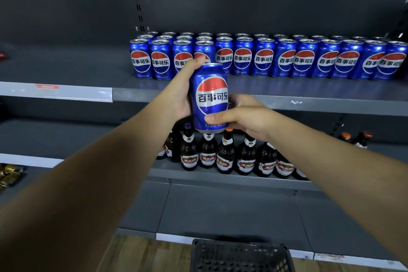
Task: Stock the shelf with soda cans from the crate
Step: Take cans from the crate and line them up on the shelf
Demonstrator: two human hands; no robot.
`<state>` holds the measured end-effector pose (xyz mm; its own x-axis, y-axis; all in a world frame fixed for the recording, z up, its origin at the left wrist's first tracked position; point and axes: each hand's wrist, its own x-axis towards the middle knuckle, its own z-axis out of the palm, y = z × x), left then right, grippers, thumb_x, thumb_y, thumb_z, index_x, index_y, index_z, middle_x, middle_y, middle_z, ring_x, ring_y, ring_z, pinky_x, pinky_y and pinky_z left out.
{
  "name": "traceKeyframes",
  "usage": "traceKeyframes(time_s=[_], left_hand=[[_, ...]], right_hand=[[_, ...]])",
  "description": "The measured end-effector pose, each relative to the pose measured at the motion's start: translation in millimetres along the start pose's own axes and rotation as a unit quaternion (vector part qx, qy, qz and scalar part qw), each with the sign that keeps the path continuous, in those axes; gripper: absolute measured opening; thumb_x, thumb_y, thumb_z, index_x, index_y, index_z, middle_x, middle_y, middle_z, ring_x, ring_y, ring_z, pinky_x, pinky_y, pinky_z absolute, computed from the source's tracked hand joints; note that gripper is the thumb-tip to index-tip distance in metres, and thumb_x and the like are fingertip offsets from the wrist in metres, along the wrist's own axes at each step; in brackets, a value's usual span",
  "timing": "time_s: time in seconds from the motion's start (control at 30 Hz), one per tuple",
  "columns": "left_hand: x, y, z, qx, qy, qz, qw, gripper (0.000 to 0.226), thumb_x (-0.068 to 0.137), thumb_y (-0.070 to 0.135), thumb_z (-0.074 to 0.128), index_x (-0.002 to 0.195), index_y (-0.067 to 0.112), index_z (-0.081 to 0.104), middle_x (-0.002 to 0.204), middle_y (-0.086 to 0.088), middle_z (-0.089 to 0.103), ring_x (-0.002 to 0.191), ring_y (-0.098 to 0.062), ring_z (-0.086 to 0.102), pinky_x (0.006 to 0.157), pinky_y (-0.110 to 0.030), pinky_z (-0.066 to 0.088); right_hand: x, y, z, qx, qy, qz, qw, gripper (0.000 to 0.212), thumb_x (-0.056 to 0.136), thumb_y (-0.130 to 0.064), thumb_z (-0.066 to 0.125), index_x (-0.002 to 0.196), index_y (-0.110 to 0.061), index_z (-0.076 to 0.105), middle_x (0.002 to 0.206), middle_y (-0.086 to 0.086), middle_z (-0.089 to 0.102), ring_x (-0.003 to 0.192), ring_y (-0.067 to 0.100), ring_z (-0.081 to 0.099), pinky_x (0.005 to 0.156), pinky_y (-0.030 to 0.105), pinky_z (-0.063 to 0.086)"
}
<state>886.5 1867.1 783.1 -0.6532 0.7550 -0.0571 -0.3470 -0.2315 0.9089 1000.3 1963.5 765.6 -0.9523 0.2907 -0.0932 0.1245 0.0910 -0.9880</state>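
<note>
Both hands clasp one glossy blue metal can (pixel 209 97), its red, white and blue globe reading 百事可乐. The left hand (pixel 181 93) wraps its side and the right hand (pixel 240 115) grips its base, thumb across the front. It is upright, in front of the grey steel shelf (pixel 309 95), where matching cans (pixel 262 59) stand in rows. Brown glass bottles (pixel 225 157) stand one level below, and a black lattice crate (pixel 240 256) sits on the wood floor (pixel 136 256).

bare shelf (pixel 66 66) left of can rows (pixel 265 59), front strip free
</note>
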Motion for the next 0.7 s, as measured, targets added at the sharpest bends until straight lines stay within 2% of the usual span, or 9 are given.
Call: traceKeyframes(time_s=[0.07, 0.13, 0.2, 0.33, 0.43, 0.5, 0.57, 0.63, 0.7], left_hand=[[-1.3, -1.9, 1.1, -0.006, -0.013, 0.010, 1.000, 0.039, 0.082, 0.036, 0.061, 0.111, 0.009, 0.061, 0.101, -0.012, 0.067, 0.093, -0.027, 0.064, 0.085, -0.044, 0.053], [-2.1, -1.4, 3.5, -0.009, -0.016, 0.029, 0.999, 0.026, 0.086, 0.031, 0.059, 0.102, 0.012, 0.063, 0.091, -0.006, 0.070, 0.084, -0.023, 0.067, 0.082, -0.041, 0.054], [1.4, -2.8, 2.8, -0.006, 0.000, 0.047, 0.999, 0.020, 0.087, 0.031, 0.060, 0.099, 0.015, 0.064, 0.089, -0.002, 0.073, 0.084, -0.020, 0.068, 0.088, -0.042, 0.053], [15.7, -8.1, -5.3, 0.062, 0.025, 0.047, 0.997, 0.049, 0.085, 0.047, 0.058, 0.123, 0.017, 0.058, 0.115, -0.005, 0.068, 0.107, -0.022, 0.063, 0.096, -0.046, 0.048], [26.9, -4.7, -13.7, 0.146, 0.023, 0.020, 0.989, 0.057, 0.085, 0.059, 0.051, 0.123, 0.017, 0.057, 0.115, -0.007, 0.067, 0.105, -0.023, 0.064, 0.092, -0.043, 0.051], [38.2, 1.4, -21.2, 0.208, 0.026, 0.018, 0.978, 0.061, 0.084, 0.061, 0.053, 0.123, 0.014, 0.057, 0.116, -0.010, 0.066, 0.105, -0.024, 0.063, 0.095, -0.044, 0.049], [51.7, 9.5, -30.6, 0.274, 0.020, 0.020, 0.961, 0.050, 0.088, 0.049, 0.056, 0.117, 0.009, 0.059, 0.108, -0.008, 0.067, 0.100, -0.021, 0.063, 0.097, -0.039, 0.047], [67.1, 17.7, -40.8, 0.328, 0.002, 0.025, 0.944, 0.023, 0.092, 0.031, 0.057, 0.106, 0.014, 0.061, 0.091, 0.001, 0.065, 0.088, -0.013, 0.063, 0.085, -0.028, 0.048], [82.5, 24.2, -49.0, 0.345, -0.009, 0.032, 0.938, 0.012, 0.093, 0.021, 0.057, 0.102, 0.016, 0.063, 0.085, 0.004, 0.063, 0.081, -0.009, 0.061, 0.074, -0.021, 0.045]], right_hand=[[2.3, 4.0, -1.5, -0.011, 0.015, -0.006, 1.000, 0.049, 0.068, 0.000, 0.078, 0.112, -0.013, 0.061, 0.106, 0.006, 0.071, 0.099, 0.017, 0.067, 0.088, 0.030, 0.054], [5.6, 7.3, -1.5, -0.010, 0.042, -0.015, 0.999, 0.049, 0.065, -0.001, 0.081, 0.109, -0.013, 0.063, 0.105, 0.006, 0.072, 0.099, 0.018, 0.068, 0.090, 0.033, 0.053], [10.8, 10.7, -0.9, -0.023, 0.073, -0.021, 0.997, 0.055, 0.062, -0.005, 0.084, 0.112, -0.013, 0.063, 0.104, 0.006, 0.072, 0.099, 0.018, 0.067, 0.091, 0.034, 0.053], [25.3, 13.0, -3.1, -0.037, 0.127, -0.027, 0.991, 0.064, 0.058, -0.009, 0.088, 0.114, -0.012, 0.058, 0.106, 0.004, 0.069, 0.098, 0.016, 0.066, 0.091, 0.034, 0.053], [39.7, 10.2, -4.8, -0.057, 0.180, -0.040, 0.981, 0.061, 0.058, -0.010, 0.087, 0.109, -0.016, 0.054, 0.105, 0.000, 0.066, 0.095, 0.013, 0.063, 0.081, 0.026, 0.052], [53.4, 7.9, -5.7, -0.058, 0.221, -0.051, 0.972, 0.065, 0.058, -0.011, 0.088, 0.112, -0.015, 0.053, 0.105, -0.001, 0.064, 0.095, 0.012, 0.062, 0.076, 0.022, 0.049], [71.1, 2.2, -7.1, -0.036, 0.256, -0.058, 0.964, 0.071, 0.059, -0.010, 0.087, 0.120, -0.011, 0.052, 0.108, -0.001, 0.064, 0.098, 0.013, 0.061, 0.079, 0.024, 0.049], [90.3, -6.7, -9.9, -0.015, 0.277, -0.060, 0.959, 0.076, 0.060, -0.006, 0.086, 0.127, -0.008, 0.049, 0.108, -0.003, 0.062, 0.098, 0.013, 0.059, 0.082, 0.025, 0.047], [109.4, -14.2, -13.4, -0.001, 0.290, -0.058, 0.955, 0.077, 0.062, -0.002, 0.084, 0.129, -0.007, 0.047, 0.102, -0.005, 0.061, 0.097, 0.013, 0.058, 0.083, 0.026, 0.047]])
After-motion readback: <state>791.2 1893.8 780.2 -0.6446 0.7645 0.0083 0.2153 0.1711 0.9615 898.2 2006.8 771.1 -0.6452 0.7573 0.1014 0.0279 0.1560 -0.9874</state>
